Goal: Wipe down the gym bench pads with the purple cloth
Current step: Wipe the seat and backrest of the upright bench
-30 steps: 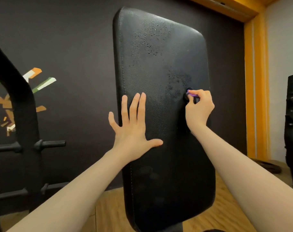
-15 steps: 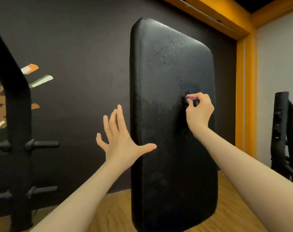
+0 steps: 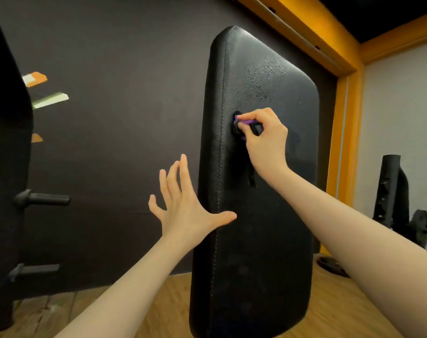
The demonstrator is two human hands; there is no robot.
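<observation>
A tall black bench pad (image 3: pixel 261 240) stands upright in front of me, with water droplets near its top right. My right hand (image 3: pixel 263 137) grips the purple cloth (image 3: pixel 246 122) bunched in its fingers and presses it against the pad's upper middle; only a small purple part shows. My left hand (image 3: pixel 185 206) is spread with straight fingers at the pad's left edge, its thumb lying on the pad face near the stitched seam, holding nothing.
A dark wall runs behind the pad, with an orange door frame (image 3: pixel 346 142) on the right. A black rack (image 3: pixel 7 167) with pegs stands at the left. More black gym equipment (image 3: pixel 397 203) and a weight plate (image 3: pixel 332 265) sit on the wooden floor at right.
My right hand has carried the cloth leftward across the pad, towards its left side. My left hand slid off the pad face to its left edge. My view has swung to the left.
</observation>
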